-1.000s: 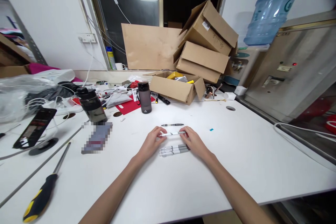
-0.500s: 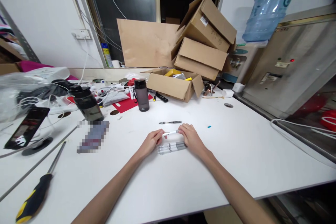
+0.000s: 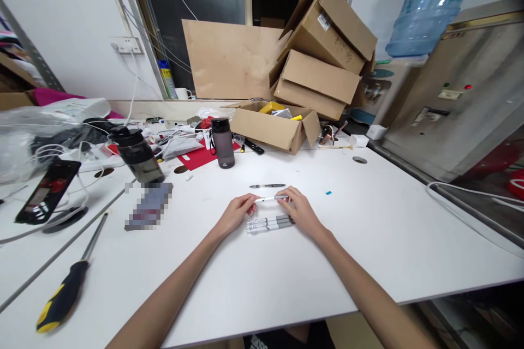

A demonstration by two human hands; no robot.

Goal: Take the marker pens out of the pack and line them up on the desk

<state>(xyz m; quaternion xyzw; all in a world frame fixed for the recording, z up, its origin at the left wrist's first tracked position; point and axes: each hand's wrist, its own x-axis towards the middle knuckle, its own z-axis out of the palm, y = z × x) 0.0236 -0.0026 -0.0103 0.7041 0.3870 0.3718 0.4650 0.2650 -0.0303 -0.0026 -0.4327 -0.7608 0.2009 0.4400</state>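
A white pen with a grey end (image 3: 270,198) is held level between my two hands, above the white table (image 3: 270,278). My left hand (image 3: 238,212) pinches its left end. The fingers of my right hand (image 3: 298,208) are closed on the grey end. Just below, several clear and grey pens (image 3: 268,224) lie side by side in a row, their right ends close under my right hand. A dark, clear-barrelled pen (image 3: 267,186) lies alone beyond my hands.
A dark bottle (image 3: 223,144) and an open cardboard box (image 3: 272,128) stand at the back. At left are another bottle (image 3: 139,158), a phone on a stand (image 3: 49,192), a blurred-out item (image 3: 149,207) and a screwdriver (image 3: 65,292). A small blue piece (image 3: 328,193) lies right.
The view has shifted slightly. My right fingers have spread further along the grey end of the held pen, and more of that end shows now.
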